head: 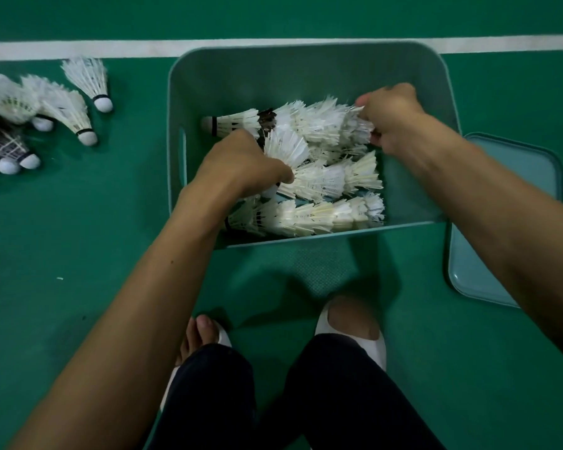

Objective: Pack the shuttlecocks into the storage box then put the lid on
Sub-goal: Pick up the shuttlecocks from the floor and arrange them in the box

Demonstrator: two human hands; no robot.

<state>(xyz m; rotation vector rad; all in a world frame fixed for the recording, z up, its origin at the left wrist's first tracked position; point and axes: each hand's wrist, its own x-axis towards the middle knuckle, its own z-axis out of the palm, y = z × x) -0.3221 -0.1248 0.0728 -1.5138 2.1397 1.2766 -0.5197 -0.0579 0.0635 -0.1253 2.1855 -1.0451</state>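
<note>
1. Head view, box: the teal box [215, 79] stands open on the green floor [78, 222] at upper centre of the frame, its far rim overlapping the white line [78, 48].
2. Shuttlecocks [309, 219]: nested rows lie sideways on the box bottom, feathers pointing to frame right. The top row [309, 121] has one black-banded cork showing at its left end.
3. Left hand [241, 165]: inside the box at frame centre-left. The thumb lies across the left end of the middle row [332, 180] and the fingers curl round it, mostly hidden among fanned feathers. Grip: narrow, holding that row.
4. Right hand [390, 118]: inside the box near its right wall. Fingers and thumb pinch the feathered right end of the top row. Grip: narrow, holding that row.
5. Loose pile [46, 105]: more shuttlecocks lie on the floor at upper left of the frame, well apart from the box.
6. Lid [527, 164]: flat on the floor just right of the box, partly covered by the right forearm.
7. Lower frame: dark trouser legs and two feet in white slippers [376, 345], near the box's near wall.
</note>
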